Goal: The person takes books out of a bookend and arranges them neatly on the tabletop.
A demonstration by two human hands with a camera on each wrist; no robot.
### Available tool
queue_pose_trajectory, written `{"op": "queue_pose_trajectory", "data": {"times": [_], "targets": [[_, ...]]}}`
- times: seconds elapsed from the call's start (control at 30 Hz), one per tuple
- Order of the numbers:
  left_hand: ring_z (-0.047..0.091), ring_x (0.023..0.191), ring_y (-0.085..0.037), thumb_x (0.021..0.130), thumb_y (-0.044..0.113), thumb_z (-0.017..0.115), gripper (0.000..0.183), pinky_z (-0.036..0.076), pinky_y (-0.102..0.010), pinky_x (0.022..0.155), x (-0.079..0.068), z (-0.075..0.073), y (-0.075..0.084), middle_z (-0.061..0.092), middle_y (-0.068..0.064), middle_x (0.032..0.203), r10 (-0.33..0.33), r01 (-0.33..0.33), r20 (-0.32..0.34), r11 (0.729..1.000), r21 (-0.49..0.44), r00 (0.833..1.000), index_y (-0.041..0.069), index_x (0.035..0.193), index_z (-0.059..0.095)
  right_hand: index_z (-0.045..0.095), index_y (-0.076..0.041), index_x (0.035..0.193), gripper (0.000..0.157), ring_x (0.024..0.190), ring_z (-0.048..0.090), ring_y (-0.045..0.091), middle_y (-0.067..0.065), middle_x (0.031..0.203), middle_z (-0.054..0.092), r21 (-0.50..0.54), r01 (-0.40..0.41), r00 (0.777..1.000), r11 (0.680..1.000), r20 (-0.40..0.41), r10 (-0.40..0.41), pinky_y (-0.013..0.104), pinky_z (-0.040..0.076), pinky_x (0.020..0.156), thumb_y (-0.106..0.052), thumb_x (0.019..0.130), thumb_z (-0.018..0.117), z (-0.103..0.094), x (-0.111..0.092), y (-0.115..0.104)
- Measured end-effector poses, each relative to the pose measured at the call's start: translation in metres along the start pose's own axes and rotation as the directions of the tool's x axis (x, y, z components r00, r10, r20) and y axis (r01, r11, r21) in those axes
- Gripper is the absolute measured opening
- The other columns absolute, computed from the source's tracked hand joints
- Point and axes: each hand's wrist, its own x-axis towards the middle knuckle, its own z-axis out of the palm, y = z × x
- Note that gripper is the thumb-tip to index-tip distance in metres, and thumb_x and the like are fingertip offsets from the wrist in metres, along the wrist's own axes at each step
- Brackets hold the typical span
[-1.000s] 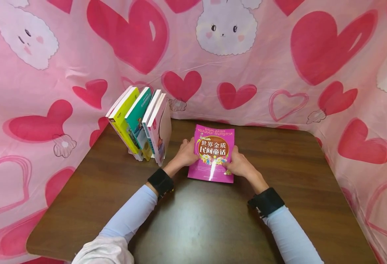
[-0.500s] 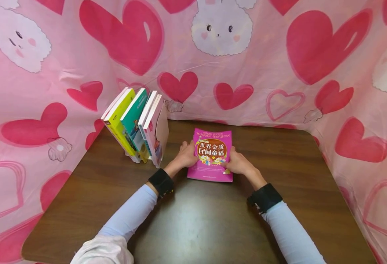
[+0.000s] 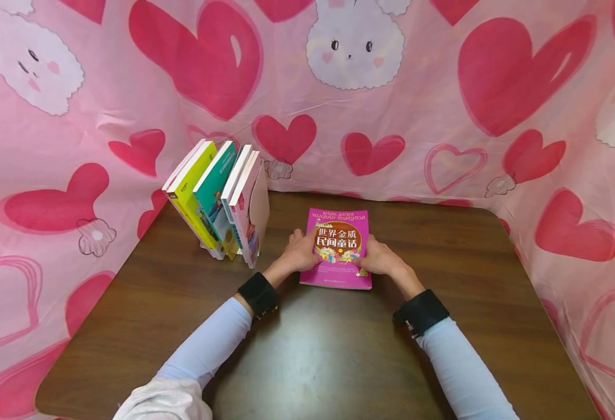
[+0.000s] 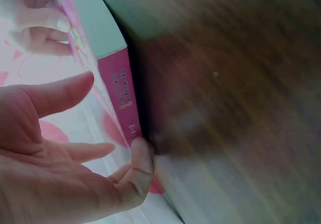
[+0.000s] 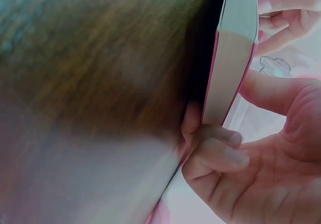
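Observation:
A magenta paperback book (image 3: 335, 275) with an oval brown title panel lies cover up near the middle of the table, between both hands. My left hand (image 3: 301, 252) holds its left side, thumb over the cover. In the left wrist view, one bent fingertip (image 4: 142, 151) meets the bottom of the magenta spine (image 4: 116, 76). My right hand (image 3: 383, 256) grips the opposite side. Its thumb rests on the cover, and in the right wrist view curled fingers (image 5: 213, 156) reach under the edge of the pages (image 5: 228, 76).
To the left, several upright books, among them a yellow-green book (image 3: 196, 195) and a teal book (image 3: 215, 185), lean in a row beside a pale pink bookend (image 3: 261, 201). A pink heart-patterned cloth (image 3: 417, 111) hangs behind the brown wooden table (image 3: 459, 256).
The cover looks shorter from above, its glare streak is gone, and the near page edge shows. My left thumb reaches farther across the cover. The right hand has barely moved.

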Motion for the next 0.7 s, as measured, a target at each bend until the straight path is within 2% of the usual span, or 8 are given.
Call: {"op": "queue_pose_trajectory", "data": {"times": [0.17, 0.33, 0.43, 0.6, 0.7], "targets": [[0.042, 0.117, -0.036, 0.091, 0.019, 0.080, 0.085, 0.045, -0.046, 0.096, -0.0019, -0.0003, 0.0024, 0.045, -0.025, 0.128, 0.000, 0.000, 0.011, 1.000, 0.019, 1.000, 0.007, 0.163, 0.036, 0.038, 0.015, 0.137, 0.062, 0.100, 0.059, 0.032, 0.023, 0.113, 0.059, -0.023, -0.021, 1.000, 1.000, 0.014, 0.021, 0.046, 0.052, 0.091, -0.019, 0.098, 0.072, -0.0018, 0.0009, -0.0014], [0.042, 0.118, -0.036, 0.093, 0.021, 0.079, 0.080, 0.044, -0.046, 0.098, -0.0042, 0.0026, 0.0038, 0.045, -0.024, 0.127, -0.018, 0.017, 0.014, 0.998, 0.054, 1.000, 0.005, 0.161, 0.039, 0.038, 0.017, 0.135, 0.067, 0.098, 0.058, 0.034, 0.023, 0.108, 0.058, -0.060, -0.075, 0.997, 0.995, 0.018, 0.076, 0.047, 0.051, 0.090, -0.024, 0.096, 0.074, -0.0035, 0.0000, -0.0068], [0.043, 0.118, -0.036, 0.095, 0.022, 0.078, 0.078, 0.044, -0.047, 0.099, -0.0051, 0.0046, 0.0050, 0.045, -0.024, 0.128, -0.020, 0.019, 0.013, 0.997, 0.081, 1.000, 0.003, 0.160, 0.040, 0.037, 0.017, 0.135, 0.068, 0.100, 0.059, 0.035, 0.023, 0.109, 0.057, -0.048, -0.106, 0.994, 0.993, 0.023, 0.107, 0.047, 0.051, 0.091, -0.025, 0.095, 0.074, -0.0034, -0.0006, -0.0085], [0.041, 0.123, -0.038, 0.098, 0.021, 0.074, 0.074, 0.042, -0.048, 0.104, -0.0078, 0.0065, 0.0076, 0.042, -0.028, 0.135, -0.032, 0.030, 0.026, 0.996, 0.087, 0.999, 0.000, 0.159, 0.040, 0.037, 0.016, 0.135, 0.064, 0.102, 0.059, 0.035, 0.024, 0.112, 0.057, 0.014, -0.107, 0.994, 0.994, 0.021, 0.107, 0.047, 0.051, 0.092, -0.022, 0.096, 0.073, -0.0023, -0.0022, -0.0059], [0.038, 0.128, -0.040, 0.099, 0.020, 0.072, 0.070, 0.040, -0.049, 0.107, -0.0087, 0.0073, 0.0079, 0.039, -0.029, 0.141, -0.036, 0.033, 0.030, 0.996, 0.083, 0.999, -0.001, 0.158, 0.041, 0.049, 0.015, 0.128, 0.053, 0.097, 0.061, 0.032, 0.022, 0.108, 0.062, 0.048, -0.057, 0.998, 0.997, -0.007, 0.057, 0.043, 0.052, 0.087, -0.019, 0.096, 0.074, -0.0024, -0.0032, -0.0042]]}}
